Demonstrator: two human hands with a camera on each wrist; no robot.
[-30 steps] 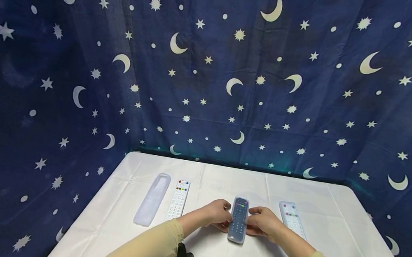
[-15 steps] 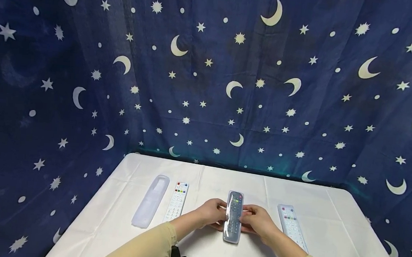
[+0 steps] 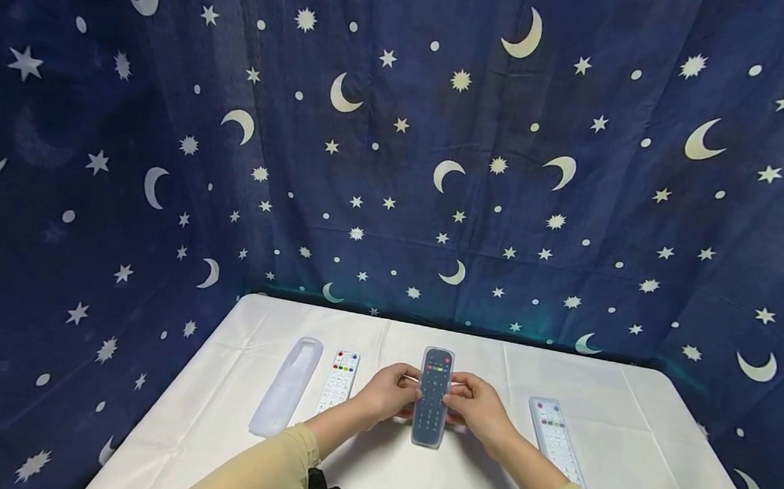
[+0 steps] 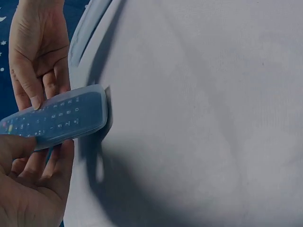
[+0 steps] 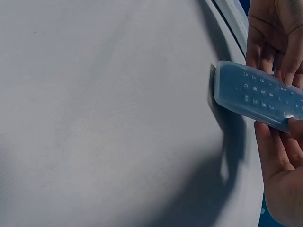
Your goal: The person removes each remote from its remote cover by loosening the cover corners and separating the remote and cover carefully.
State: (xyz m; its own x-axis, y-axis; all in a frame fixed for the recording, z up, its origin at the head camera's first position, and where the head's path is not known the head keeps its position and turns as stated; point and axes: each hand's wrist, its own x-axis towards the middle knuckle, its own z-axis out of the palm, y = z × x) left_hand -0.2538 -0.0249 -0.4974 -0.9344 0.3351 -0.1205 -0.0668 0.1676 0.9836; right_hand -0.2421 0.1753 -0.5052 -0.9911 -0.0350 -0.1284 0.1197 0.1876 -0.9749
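A dark grey remote control (image 3: 432,398) in a translucent protective cover is held between both hands above the white table, buttons facing up. My left hand (image 3: 387,392) grips its left edge, thumb on top and fingers curled beneath. On the opposite edge my right hand (image 3: 478,412) grips it the same way. The left wrist view shows the number-key end of the remote control (image 4: 71,116) inside the cover, slightly beyond the hands. Part of the fingers is hidden under it.
Left of the hands lie an unfilled translucent remote cover (image 3: 288,386) and a white remote control (image 3: 339,381), its lower end behind the left forearm. A covered white remote control (image 3: 559,442) lies to the right. A starry curtain (image 3: 402,135) hangs behind the white-clothed table (image 3: 655,459).
Both hands have moved a little left and away from me with the remote control, which now shows more fully between them. The other remotes and the loose cover stay put.
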